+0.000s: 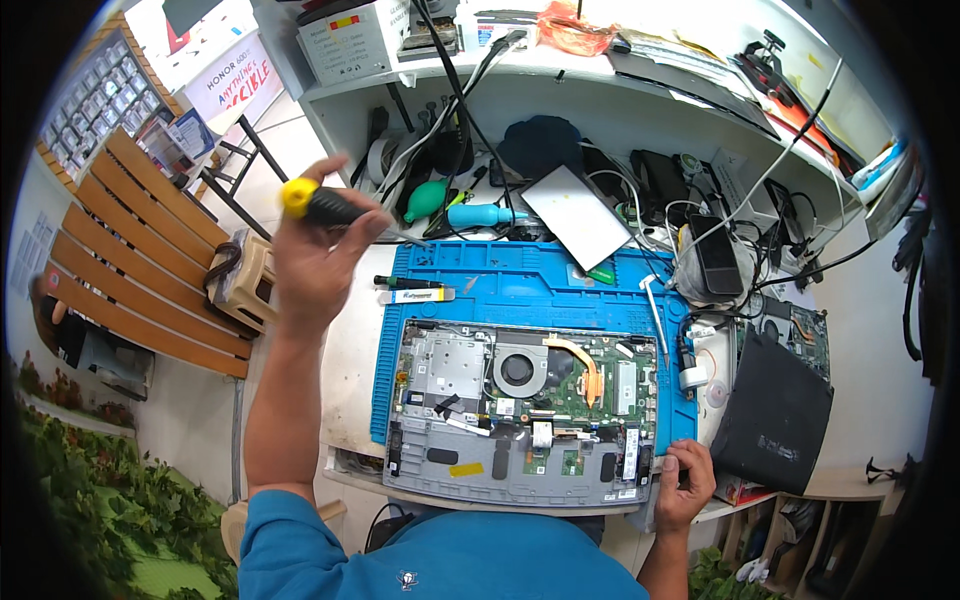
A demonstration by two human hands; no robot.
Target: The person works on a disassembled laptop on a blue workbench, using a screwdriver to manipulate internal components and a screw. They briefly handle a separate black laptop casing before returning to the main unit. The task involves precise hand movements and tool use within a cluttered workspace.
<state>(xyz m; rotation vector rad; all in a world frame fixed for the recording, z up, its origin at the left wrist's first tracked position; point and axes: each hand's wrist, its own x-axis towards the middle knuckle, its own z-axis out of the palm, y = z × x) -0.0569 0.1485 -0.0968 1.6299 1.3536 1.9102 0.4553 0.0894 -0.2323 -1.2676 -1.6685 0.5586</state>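
Observation:
My left hand [308,265] is raised over the far left of the bench, closed around a screwdriver [335,208] with a black and yellow handle. Its thin shaft points right, toward the mat's far left corner. An opened laptop base [480,470] lies on a blue work mat [480,272], its fan [518,371], copper heat pipe [592,382] and green circuit board exposed. Beside the laptop's near right corner, my right hand [684,487] has its fingers curled together. Whatever those fingers hold, if anything, I cannot make out.
A slim screwdriver [408,283] and a white-and-blue strip [420,296] lie behind the laptop. A silver panel [577,217] leans on the mat's far edge. At right are a phone [715,257], cables and a black flat panel [772,415]. A shelf overhangs the back.

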